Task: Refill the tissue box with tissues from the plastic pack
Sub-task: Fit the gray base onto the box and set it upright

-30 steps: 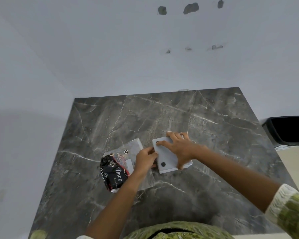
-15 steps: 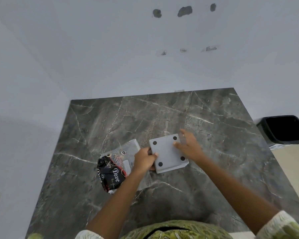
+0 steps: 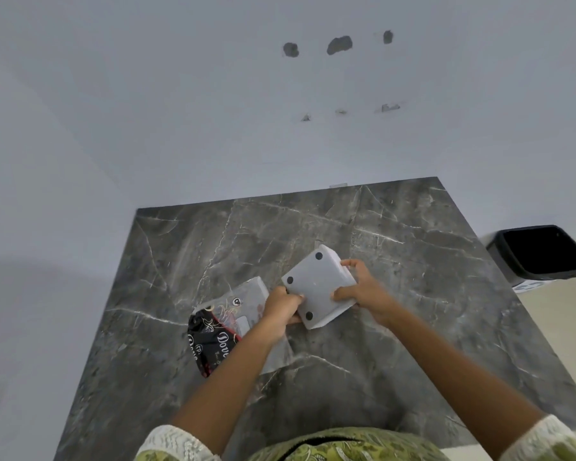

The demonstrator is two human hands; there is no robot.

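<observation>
A light grey square tissue box (image 3: 315, 287) is turned bottom up, so its flat underside with round black feet faces me, tilted. My left hand (image 3: 281, 307) grips its near left edge. My right hand (image 3: 363, 291) holds its right side, fingers wrapped over the edge. Left of the box lies the plastic tissue pack (image 3: 226, 322), clear with a black and red printed end, flat on the dark marble table (image 3: 413, 327). My left forearm crosses over part of the pack.
White walls close off the table's far edge and left side. On the floor to the right of the table stands a black bin (image 3: 542, 252). The table's near edge is at my body.
The box went from lying flat under my hands to being lifted and tilted. My right hand shifted from its top to its right side. The pack has stayed put.
</observation>
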